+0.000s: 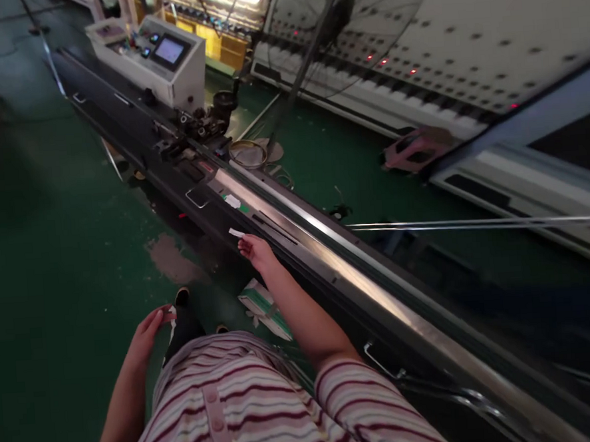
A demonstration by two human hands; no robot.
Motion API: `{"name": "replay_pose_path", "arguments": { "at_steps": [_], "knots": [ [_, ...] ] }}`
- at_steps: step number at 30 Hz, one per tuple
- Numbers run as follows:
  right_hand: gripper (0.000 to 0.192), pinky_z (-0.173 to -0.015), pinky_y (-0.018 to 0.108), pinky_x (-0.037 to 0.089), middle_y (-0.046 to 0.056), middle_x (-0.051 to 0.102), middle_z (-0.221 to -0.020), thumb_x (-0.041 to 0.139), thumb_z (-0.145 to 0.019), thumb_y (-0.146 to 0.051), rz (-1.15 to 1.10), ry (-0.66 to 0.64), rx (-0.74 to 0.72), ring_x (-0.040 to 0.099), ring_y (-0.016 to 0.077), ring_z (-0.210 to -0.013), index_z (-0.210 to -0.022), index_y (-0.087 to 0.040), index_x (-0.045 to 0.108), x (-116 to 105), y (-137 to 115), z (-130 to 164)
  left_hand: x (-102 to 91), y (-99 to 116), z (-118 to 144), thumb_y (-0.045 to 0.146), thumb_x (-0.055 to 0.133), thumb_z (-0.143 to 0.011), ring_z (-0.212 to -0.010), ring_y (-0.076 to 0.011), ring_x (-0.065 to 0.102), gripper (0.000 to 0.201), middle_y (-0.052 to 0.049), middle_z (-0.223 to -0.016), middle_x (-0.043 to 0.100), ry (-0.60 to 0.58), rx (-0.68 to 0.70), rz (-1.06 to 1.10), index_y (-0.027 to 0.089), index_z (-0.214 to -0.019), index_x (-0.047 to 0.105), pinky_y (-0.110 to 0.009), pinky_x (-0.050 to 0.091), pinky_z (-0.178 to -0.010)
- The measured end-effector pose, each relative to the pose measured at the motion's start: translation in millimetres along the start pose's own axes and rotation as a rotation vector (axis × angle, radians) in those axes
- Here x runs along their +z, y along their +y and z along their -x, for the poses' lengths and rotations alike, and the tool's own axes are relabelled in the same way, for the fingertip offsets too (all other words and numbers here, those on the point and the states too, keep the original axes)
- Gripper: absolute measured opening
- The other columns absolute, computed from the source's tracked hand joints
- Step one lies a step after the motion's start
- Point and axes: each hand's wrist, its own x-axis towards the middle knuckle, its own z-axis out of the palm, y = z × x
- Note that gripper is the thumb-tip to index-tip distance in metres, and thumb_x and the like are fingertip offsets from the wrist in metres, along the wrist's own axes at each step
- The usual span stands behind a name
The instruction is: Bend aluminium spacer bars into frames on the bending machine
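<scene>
At the near left, the person's left hand [146,331] hangs loose beside the striped shirt [246,397], fingers relaxed and holding nothing. Further right, the right hand [255,249] reaches out with fingertips pinched together on a small white slip [236,232], held just off the near edge of the long machine bed [327,259]. A similar white label [232,200] already lies on the bed further off. A light pinch by one end seems best, keeping the slip flat and square to the rail. The control box [162,59] stands far left; thin metal rods [475,223] cross at right.
</scene>
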Motion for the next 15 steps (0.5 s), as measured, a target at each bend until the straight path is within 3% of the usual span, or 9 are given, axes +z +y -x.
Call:
{"name": "replay_pose_path", "arguments": {
  "at_steps": [5,8,11,15],
  "knots": [
    [0.003,-0.049,0.017,0.045,-0.002,0.066,-0.065,0.061,-0.087,-0.018,0.0,0.142,-0.06,0.06,0.008,-0.054,-0.089,-0.016,0.06,119.9,-69.9,-106.3,-93.8,144.6,-154.1,0.062,0.08,-0.066,-0.113,-0.0284,0.068,0.078,-0.015,-0.109,0.075,-0.045,-0.01,-0.023,0.011,-0.124,0.066,-0.034,0.054,-0.095],
    [0.007,-0.05,0.016,0.045,-0.002,0.066,-0.065,0.064,-0.086,-0.019,0.021,0.232,-0.099,0.059,0.0075,-0.053,-0.089,-0.016,0.059,176.3,-103.9,-155.7,-142.7,221.3,-233.8,0.062,0.08,-0.066,-0.115,-0.0265,0.067,0.076,-0.013,-0.105,0.076,-0.029,0.044,-0.042,0.013,-0.123,0.067,-0.031,0.053,-0.096],
    [0.01,-0.05,0.015,0.044,-0.002,0.066,-0.066,0.066,-0.084,-0.019,0.058,0.333,-0.144,0.059,0.0071,-0.054,-0.088,-0.016,0.057,212.0,-128.9,-205.7,-171.7,273.8,-304.6,0.052,0.078,-0.072,-0.107,-0.0245,0.07,0.059,-0.01,-0.1,0.077,-0.006,0.061,-0.035,0.014,-0.117,0.07,-0.029,0.056,-0.091],
    [0.01,-0.052,0.015,0.043,-0.003,0.064,-0.066,0.067,-0.082,-0.017,0.139,0.504,-0.21,0.059,0.0073,-0.057,-0.087,-0.016,0.058,238.1,-155.0,-270.0,-181.4,311.7,-377.2,0.039,0.074,-0.076,-0.099,-0.023,0.073,0.044,-0.009,-0.098,0.077,-0.036,0.017,-0.046,0.016,-0.114,0.07,-0.028,0.059,-0.085]
  ]
}}
